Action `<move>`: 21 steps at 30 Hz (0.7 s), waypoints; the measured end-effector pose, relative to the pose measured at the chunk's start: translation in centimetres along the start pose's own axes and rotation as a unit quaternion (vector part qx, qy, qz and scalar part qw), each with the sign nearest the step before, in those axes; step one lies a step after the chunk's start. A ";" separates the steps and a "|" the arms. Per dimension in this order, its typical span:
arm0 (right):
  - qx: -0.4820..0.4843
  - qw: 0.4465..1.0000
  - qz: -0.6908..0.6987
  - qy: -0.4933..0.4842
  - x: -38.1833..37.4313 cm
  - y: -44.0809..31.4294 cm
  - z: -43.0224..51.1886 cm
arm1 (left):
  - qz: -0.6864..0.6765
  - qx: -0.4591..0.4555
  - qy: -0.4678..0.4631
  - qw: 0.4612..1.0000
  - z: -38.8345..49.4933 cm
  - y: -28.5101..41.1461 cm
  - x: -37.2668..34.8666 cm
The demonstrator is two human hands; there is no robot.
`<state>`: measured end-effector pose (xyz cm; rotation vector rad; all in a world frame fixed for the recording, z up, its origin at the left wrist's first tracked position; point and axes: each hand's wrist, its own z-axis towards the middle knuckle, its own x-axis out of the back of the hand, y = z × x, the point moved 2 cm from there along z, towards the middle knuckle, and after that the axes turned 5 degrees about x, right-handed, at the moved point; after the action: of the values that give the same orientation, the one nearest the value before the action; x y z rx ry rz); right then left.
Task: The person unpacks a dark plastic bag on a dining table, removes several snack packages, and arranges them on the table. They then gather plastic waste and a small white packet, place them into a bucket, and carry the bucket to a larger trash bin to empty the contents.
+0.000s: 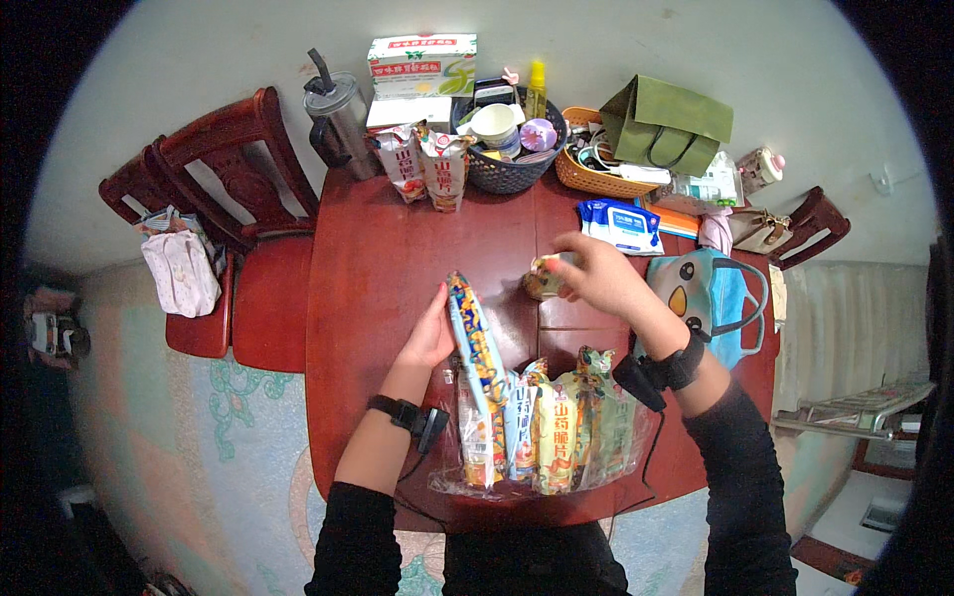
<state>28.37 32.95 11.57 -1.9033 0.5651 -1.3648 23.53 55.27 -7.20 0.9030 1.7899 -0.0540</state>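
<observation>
My left hand (434, 325) is closed around the side of a light-blue snack bag (477, 343), which stands tilted above the other bags. At the table's middle, my right hand (596, 274) is at a small upright package (546, 279), its fingertips over the top; whether they grip it is unclear. Close to my body, a clear plastic wrapper (440, 477) surrounds several snack bags, among them a blue one (522, 425), a yellow one (555, 439) and a green one (615, 425). Two reddish-white snack bags (445, 171) stand together at the back left.
Along the back are a steel tumbler (346, 123), stacked boxes (421, 67), a dark basket (510, 175), an orange basket (596, 177) and a green paper bag (667, 123). Wet wipes (622, 227) and a blue penguin-faced bag (727, 305) lie right. Wooden chairs (272, 298) stand left.
</observation>
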 end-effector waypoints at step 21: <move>0.100 0.909 -0.403 0.028 -0.3 -0.1 1.1 | 0.224 -0.036 0.066 0.972 -3.5 5.0 -0.6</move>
<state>29.32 33.55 11.25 -2.0019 -0.3995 -1.8872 23.83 60.08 -3.39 1.2604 1.6570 0.3660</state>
